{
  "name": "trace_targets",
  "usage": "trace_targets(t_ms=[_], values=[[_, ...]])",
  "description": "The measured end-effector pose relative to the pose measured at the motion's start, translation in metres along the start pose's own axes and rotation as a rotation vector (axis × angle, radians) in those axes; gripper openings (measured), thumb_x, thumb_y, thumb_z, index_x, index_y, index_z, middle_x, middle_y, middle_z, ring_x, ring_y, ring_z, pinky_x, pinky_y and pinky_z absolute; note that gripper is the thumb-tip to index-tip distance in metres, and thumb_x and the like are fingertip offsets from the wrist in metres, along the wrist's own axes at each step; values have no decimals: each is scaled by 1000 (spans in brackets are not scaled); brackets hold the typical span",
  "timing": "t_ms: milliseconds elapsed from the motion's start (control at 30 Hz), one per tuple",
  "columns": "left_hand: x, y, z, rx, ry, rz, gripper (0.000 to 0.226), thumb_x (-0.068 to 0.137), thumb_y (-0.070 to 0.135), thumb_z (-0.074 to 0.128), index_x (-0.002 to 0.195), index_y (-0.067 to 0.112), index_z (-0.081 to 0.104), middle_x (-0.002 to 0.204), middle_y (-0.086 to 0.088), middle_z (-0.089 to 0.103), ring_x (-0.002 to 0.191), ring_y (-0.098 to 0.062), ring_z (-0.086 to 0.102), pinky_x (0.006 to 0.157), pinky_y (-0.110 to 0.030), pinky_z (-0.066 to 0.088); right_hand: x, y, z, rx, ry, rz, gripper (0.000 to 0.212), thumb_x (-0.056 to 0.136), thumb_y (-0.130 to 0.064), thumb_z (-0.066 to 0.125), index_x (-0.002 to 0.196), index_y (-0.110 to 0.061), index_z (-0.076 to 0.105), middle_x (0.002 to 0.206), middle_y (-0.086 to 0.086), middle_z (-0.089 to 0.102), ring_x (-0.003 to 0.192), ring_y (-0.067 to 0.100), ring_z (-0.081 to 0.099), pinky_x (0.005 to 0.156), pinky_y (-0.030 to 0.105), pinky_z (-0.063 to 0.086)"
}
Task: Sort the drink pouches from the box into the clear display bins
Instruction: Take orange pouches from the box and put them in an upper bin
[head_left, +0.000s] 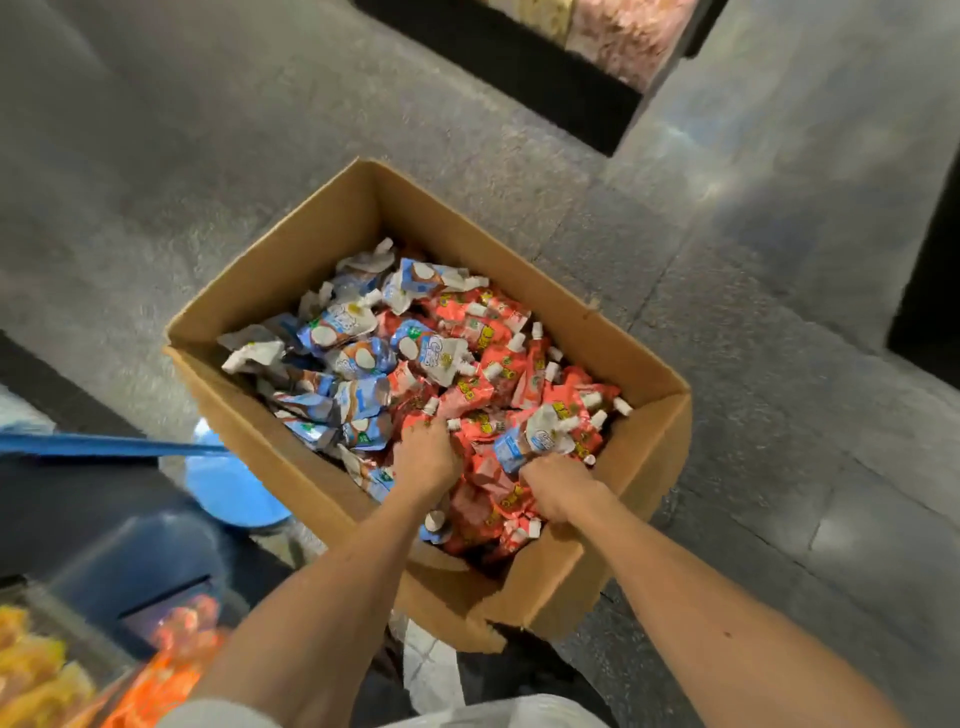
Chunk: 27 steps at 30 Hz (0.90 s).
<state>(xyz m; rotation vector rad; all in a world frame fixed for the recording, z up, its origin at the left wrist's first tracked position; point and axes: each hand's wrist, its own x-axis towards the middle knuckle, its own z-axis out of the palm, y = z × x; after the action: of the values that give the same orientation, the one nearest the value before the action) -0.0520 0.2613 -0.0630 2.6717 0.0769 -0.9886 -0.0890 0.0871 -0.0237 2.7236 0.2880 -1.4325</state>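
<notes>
An open cardboard box (291, 244) stands on the grey floor, full of spouted drink pouches. Blue-and-white pouches (358, 358) fill its left side and red pouches (498, 332) its right. My left hand (423, 457) is dug into the pile near the box's front, fingers curled round red pouches. My right hand (558, 486) reaches in beside it and grips a blue-and-white pouch (530, 439) that lies among the red ones. The fingertips of both hands are buried in the pouches.
A clear bin (47, 670) with yellow and orange packs sits at the bottom left. A blue round object (228, 488) and a blue bar (104, 444) lie left of the box. Dark shelving with more bins (618, 36) stands at the top.
</notes>
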Motion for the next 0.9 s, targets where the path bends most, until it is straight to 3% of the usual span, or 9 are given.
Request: trace_targets(t_ms=[200, 333, 433, 500, 567, 633, 733, 833, 900], values=[[30, -3, 21, 122, -107, 86, 88, 79, 17, 74, 151, 28, 24, 147, -13, 31, 117, -38, 53, 87, -47, 53, 29, 8, 18, -280, -3, -115, 32, 94, -4, 51, 123, -15, 62, 130, 9, 61, 134, 32, 37, 106, 48, 33], [28, 2, 24, 147, -57, 52, 73, 81, 7, 69, 145, 20, 35, 130, -18, 32, 92, -38, 60, 76, -43, 53, 33, 3, 17, -361, 44, -208, 30, 97, -8, 50, 124, -13, 62, 133, 11, 60, 142, 33, 30, 105, 47, 34], [25, 2, 21, 63, -82, -12, 45, 84, 10, 68, 126, 10, 53, 129, -18, 36, 90, -37, 61, 76, -41, 50, 30, 2, 5, -399, 86, -320, 27, 99, -12, 49, 120, -11, 65, 140, 13, 54, 142, 33, 28, 110, 48, 29], [21, 0, 20, 57, -92, -27, 21, 87, 13, 67, 105, 5, 61, 134, -21, 39, 95, -36, 61, 79, -39, 47, 27, -1, -2, -381, 135, -392, 26, 98, -12, 50, 120, -11, 66, 152, 14, 40, 140, 30, 29, 110, 47, 28], [18, -3, 21, 57, -80, 1, 16, 86, 15, 67, 98, 5, 64, 133, -21, 43, 98, -35, 61, 85, -39, 48, 29, -5, -5, -325, 176, -448, 26, 96, -10, 53, 118, -12, 68, 164, 15, 10, 146, 29, 19, 113, 51, 26], [15, -6, 18, 63, -75, 46, 19, 84, 18, 68, 97, 5, 65, 121, -18, 56, 100, -35, 61, 86, -41, 49, 34, -14, -5, -292, 144, -475, 21, 92, -6, 57, 106, -11, 71, 165, 16, -2, 150, 29, 4, 111, 53, 25], [9, -12, 10, 96, -100, 57, 21, 86, 28, 68, 93, 10, 62, 104, -13, 65, 101, -34, 62, 81, -42, 49, 37, -27, 3, -327, 69, -430, 14, 87, -8, 63, 99, -10, 70, 164, 21, 4, 151, 30, -15, 110, 56, 20], [6, -21, 7, 108, -160, 60, 32, 91, 41, 64, 99, 10, 59, 106, -12, 61, 102, -34, 62, 86, -43, 49, 38, -38, 7, -403, 83, -390, 23, 94, -11, 56, 114, -8, 67, 158, 21, 26, 151, 34, -14, 110, 57, 21], [6, -25, 2, 177, -122, 112, 34, 91, 46, 63, 96, 13, 59, 105, -10, 64, 103, -32, 62, 85, -42, 47, 39, -41, 6, -372, 90, -409, 24, 93, -10, 57, 114, -8, 67, 158, 18, 28, 151, 33, -14, 112, 57, 19]])
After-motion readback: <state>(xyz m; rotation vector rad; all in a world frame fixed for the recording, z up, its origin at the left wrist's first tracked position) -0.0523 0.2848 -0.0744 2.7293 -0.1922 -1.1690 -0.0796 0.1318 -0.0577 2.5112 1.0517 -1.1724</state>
